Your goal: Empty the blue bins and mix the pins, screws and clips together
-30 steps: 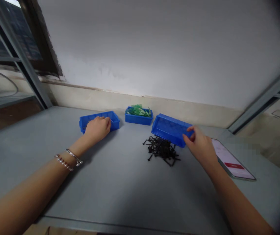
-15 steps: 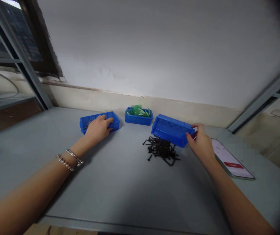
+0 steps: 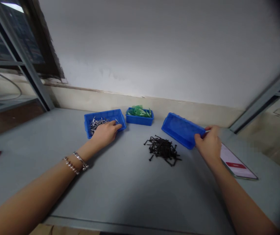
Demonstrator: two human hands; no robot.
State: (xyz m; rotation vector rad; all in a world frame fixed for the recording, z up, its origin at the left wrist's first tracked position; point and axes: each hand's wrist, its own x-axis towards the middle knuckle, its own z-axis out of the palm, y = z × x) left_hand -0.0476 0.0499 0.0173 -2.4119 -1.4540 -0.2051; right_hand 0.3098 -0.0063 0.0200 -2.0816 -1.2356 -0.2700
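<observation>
Blue plastic, rectangular open bin [image 3: 182,129]: at your right, tilted, its opening turned toward you and its bare inner floor showing. Your right hand [image 3: 210,145] is at its right end, thumb on the near side and fingers behind, pinching the rim; forearm angled in from the lower right. Bin lies ahead and to the left of that hand.

Heap of slender black metal screws [image 3: 163,148] sits on the grey tabletop [image 3: 130,189], just in front of this bin, between your two hands.

Second blue plastic rectangular bin [image 3: 115,114], holding loose silver metal nails [image 3: 97,123], is under your left hand [image 3: 105,133]. Palm down over its near wall, fingers bent; cannot tell whether they grip. Nails lie just beyond your knuckles.

Small blue plastic bin [image 3: 139,120], filled with translucent green pieces [image 3: 140,111], stands between the larger two. Flat phone with lit screen [image 3: 238,164]: beside your right forearm.
</observation>
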